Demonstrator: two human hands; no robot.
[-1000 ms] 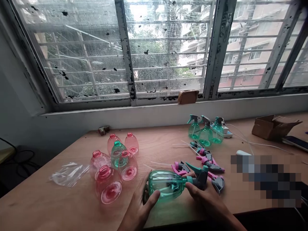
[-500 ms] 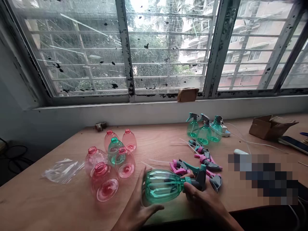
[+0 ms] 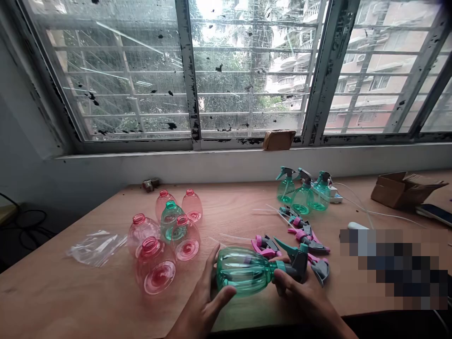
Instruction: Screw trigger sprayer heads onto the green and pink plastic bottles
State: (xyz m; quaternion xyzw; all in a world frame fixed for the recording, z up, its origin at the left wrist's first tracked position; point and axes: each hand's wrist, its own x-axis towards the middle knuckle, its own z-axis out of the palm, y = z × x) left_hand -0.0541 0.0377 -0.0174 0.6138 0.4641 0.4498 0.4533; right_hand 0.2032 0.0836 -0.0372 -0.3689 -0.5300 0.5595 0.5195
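Note:
A clear green spray bottle [image 3: 243, 272] lies sideways in the air above the table's front edge, its grey and teal spray head [image 3: 298, 261] pointing right. My left hand [image 3: 206, 292] cups the bottle's base, with the thumb against its near side. At the neck, the fingers of my right hand [image 3: 300, 287] are closed around the teal collar just below the spray head. Behind the right hand lie pink and grey spray heads [image 3: 266, 247] with thin white tubes. To the left stand several pink bottles [image 3: 155, 268] without heads and one green bottle [image 3: 172, 216].
Three green spray bottles [image 3: 302, 195] with heads on stand at the back, near a white power strip [image 3: 335, 194] and its cable. A clear plastic bag [image 3: 97, 247] lies at the left. An open cardboard box [image 3: 399, 190] sits at the back right. Part of the right side is blurred out.
My left thumb has closed in onto the near side of the bottle. My right hand stays at the neck. The whole view has shifted slightly.

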